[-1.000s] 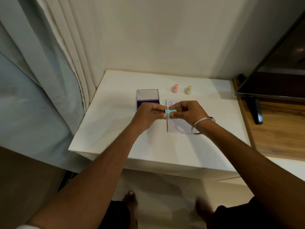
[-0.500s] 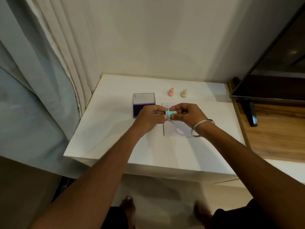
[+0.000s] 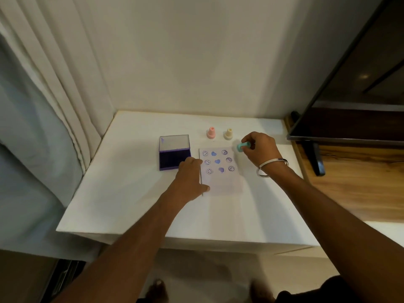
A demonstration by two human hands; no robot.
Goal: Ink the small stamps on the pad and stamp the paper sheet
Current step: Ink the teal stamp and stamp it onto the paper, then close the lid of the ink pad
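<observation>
A small paper sheet [image 3: 225,182] lies mid-table, printed with purple smileys and hearts in three rows. My right hand [image 3: 259,149] is shut on a teal stamp [image 3: 241,146], held just beyond the sheet's far right corner. My left hand [image 3: 189,178] rests flat on the table at the sheet's left edge, thumb touching the paper, holding nothing. The purple ink pad [image 3: 173,159] stands open left of the sheet, its clear lid raised. A pink stamp [image 3: 211,133] and a cream stamp [image 3: 228,134] stand upright behind the sheet.
The white table [image 3: 131,200] sits in a corner, with a curtain [image 3: 43,95] on the left and a wall behind. A dark screen [image 3: 349,95] on a stand [image 3: 317,159] rests on a wooden surface to the right.
My hands were together over the sheet, both on the teal stamp. They have parted: the right carried the stamp right and back, the left dropped to the sheet's left edge. The prints show.
</observation>
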